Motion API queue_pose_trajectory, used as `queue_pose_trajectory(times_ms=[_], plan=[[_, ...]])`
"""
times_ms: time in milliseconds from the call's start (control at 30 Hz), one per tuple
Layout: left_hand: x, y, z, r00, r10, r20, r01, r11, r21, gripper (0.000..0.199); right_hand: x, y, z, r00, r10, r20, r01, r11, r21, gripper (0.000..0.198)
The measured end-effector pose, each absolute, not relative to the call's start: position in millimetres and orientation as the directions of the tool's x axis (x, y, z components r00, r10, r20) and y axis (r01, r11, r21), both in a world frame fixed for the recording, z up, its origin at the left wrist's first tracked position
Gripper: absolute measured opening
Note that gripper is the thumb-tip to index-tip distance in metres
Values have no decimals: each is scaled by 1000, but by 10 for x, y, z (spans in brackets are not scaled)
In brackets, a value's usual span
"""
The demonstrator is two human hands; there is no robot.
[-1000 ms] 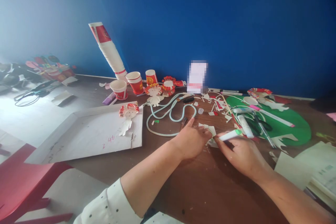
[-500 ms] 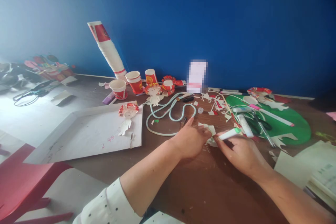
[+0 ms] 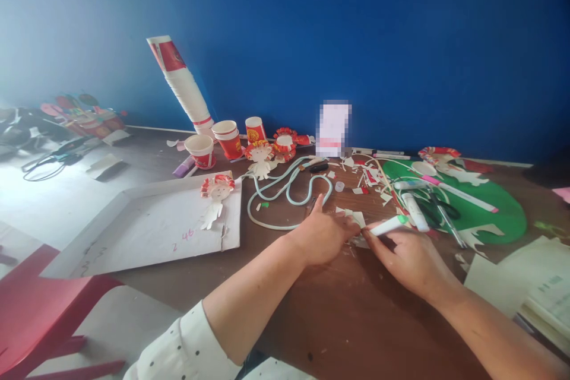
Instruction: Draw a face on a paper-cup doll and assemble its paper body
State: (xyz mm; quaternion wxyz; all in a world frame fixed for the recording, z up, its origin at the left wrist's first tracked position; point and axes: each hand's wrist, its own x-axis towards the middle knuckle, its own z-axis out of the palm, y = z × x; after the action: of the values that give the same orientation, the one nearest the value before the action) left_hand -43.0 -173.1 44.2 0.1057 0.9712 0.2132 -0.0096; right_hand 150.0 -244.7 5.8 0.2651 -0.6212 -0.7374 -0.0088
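Observation:
In my right hand (image 3: 407,255) is a white marker with a green end (image 3: 388,226). I grip it with closed fingers, the green end pointing up and right, its tip low beside my left fingertips. My left hand (image 3: 327,234) is bent over a small piece of white paper (image 3: 357,218) and presses it on the brown table, thumb sticking up. Part of that paper is hidden under my fingers. Just beyond my left thumb curls a pale blue cable (image 3: 291,202). Scraps of red and white paper (image 3: 370,177) lie behind my hands.
A white board (image 3: 146,219) at left bears a paper-cup lion figure (image 3: 218,190). Behind it stand paper cups (image 3: 200,149) and a tall leaning cup stack (image 3: 189,92). At right, a green disc (image 3: 507,214) carries scissors (image 3: 447,222), markers and cutouts. A phone-like pixelated shape (image 3: 333,127) stands against the blue wall.
Very little differs. My right hand and the marker have shifted slightly at the paper; my left hand stays in nearly the same place.

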Motion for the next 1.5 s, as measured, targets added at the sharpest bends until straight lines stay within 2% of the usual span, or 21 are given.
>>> queue_pose_trajectory(times_ms=[267,733,1267,1500], plan=[[-440,-1696,395,916,396,-58,399,-891,218,39,1526,-2443,61,-86,930,358,901,226,-370,27],[-443,-1693,376,915,402,-41,399,-884,244,39,1490,-2443,135,-145,908,393,860,312,-403,22],[-456,-1702,388,908,418,-33,409,-865,291,42,1454,-2444,194,-122,918,378,829,304,-469,26],[-465,-1701,379,901,433,-36,423,-855,301,42,1503,-2428,163,-166,951,262,780,289,-554,26]])
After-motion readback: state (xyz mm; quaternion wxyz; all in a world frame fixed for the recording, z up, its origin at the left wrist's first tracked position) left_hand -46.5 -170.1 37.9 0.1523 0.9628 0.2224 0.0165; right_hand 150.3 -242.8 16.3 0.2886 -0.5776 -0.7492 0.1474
